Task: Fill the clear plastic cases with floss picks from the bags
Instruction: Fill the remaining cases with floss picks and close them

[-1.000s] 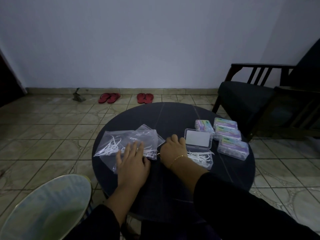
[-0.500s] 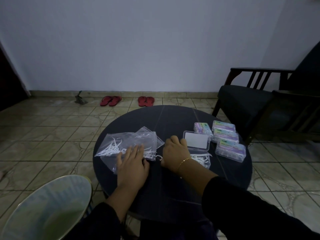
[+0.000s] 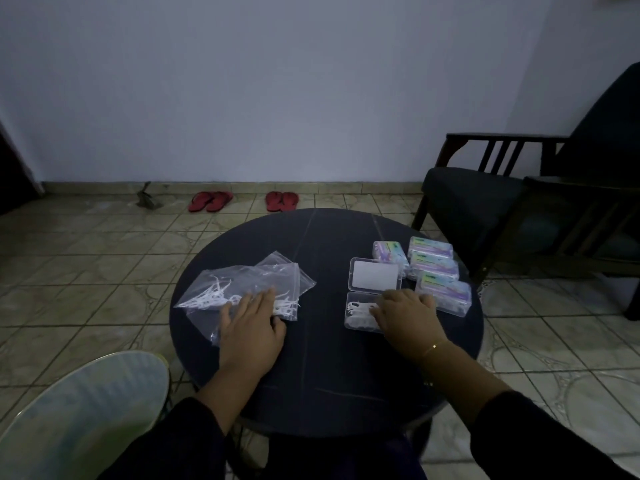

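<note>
The room is dim and bluish, with soft even light on the wall [image 3: 277, 81] from 10 to 2 o'clock and no sharp shadows or glare. The dark surface [image 3: 322, 244] and the chair [image 3: 485, 202] at 3 o'clock sink into murk. Wide-angle bending curves the floor [image 3: 86, 254] tiles toward the edges, and fine detail looks soft and grainy.

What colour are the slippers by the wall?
Red, both pairs of slippers, seen in the head view.
</note>
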A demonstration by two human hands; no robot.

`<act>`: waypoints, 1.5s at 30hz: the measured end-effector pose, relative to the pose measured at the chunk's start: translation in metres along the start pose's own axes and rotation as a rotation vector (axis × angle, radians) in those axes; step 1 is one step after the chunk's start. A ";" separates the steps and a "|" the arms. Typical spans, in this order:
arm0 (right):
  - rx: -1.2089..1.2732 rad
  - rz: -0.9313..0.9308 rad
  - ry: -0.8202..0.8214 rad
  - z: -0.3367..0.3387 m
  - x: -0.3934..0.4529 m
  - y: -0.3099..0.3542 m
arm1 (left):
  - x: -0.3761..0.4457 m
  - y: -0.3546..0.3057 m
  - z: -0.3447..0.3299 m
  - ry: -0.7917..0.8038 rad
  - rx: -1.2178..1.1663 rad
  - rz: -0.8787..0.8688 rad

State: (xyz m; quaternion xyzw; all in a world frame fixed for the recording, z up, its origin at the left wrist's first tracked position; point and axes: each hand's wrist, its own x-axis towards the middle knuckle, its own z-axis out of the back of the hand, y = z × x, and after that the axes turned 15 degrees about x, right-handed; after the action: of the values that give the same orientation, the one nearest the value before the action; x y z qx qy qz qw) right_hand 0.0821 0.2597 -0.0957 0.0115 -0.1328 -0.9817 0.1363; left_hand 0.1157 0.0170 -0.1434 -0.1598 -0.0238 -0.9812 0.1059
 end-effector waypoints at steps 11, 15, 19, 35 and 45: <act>0.132 0.045 0.002 -0.008 0.000 0.015 | -0.001 0.000 0.002 -0.008 0.017 -0.074; 0.174 0.042 -0.002 -0.001 0.005 0.018 | 0.006 0.008 0.010 -0.055 -0.047 -0.140; 0.306 0.083 -0.082 0.004 0.014 0.045 | 0.046 0.033 0.025 -0.102 -0.076 0.002; 1.250 -0.323 -0.034 -0.055 0.046 0.113 | 0.084 0.101 0.010 0.158 -0.633 0.449; 1.045 -0.066 0.003 -0.045 0.010 0.086 | 0.079 0.087 0.066 0.203 -0.882 0.312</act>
State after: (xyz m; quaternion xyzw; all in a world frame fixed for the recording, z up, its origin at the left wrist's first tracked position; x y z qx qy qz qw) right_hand 0.0973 0.1660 -0.1159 0.0837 -0.6043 -0.7881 0.0818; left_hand 0.0819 -0.0780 -0.0549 -0.0943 0.4298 -0.8806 0.1759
